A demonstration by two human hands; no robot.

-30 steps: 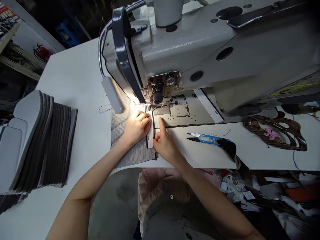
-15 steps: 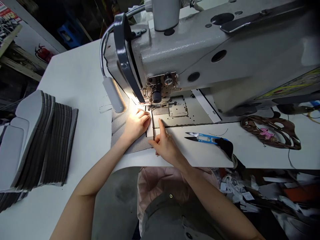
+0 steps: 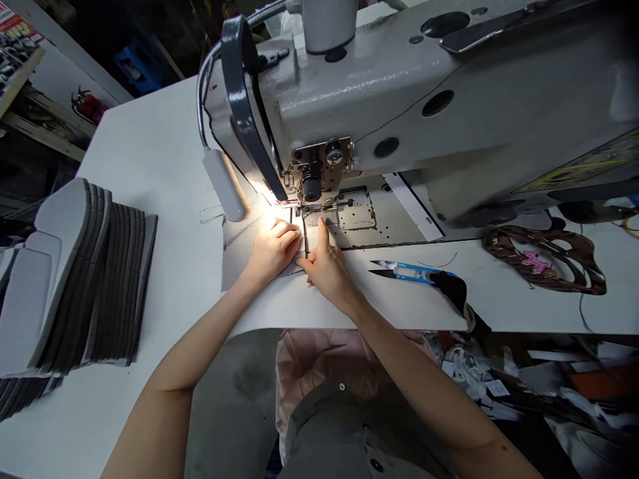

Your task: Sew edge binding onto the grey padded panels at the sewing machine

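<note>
Grey woven fabric (image 3: 237,249) with a white strip along its right edge lies under the needle area of a sewing machine (image 3: 312,186). My left hand (image 3: 273,249) rests on this fabric just left of the needle, fingers bent together and pressing it down, brightly lit by the lamp (image 3: 224,186). At the fabric's right edge is my right hand (image 3: 327,269), its index finger stretched towards the metal plate and its thumb apart, touching the fabric's near corner. What lies under its curled fingers is hidden.
Blue thread snips (image 3: 407,272) lie right of my right hand. Farther right is a brown hair clip (image 3: 546,259) with a pink bow. A stack of grey padded pieces (image 3: 94,279) stands on the white table (image 3: 184,286) at left.
The fabric has moved away from me, under the machine. My right hand has moved forward with it, its index finger now nearer the needle area. My left hand has hardly moved.
</note>
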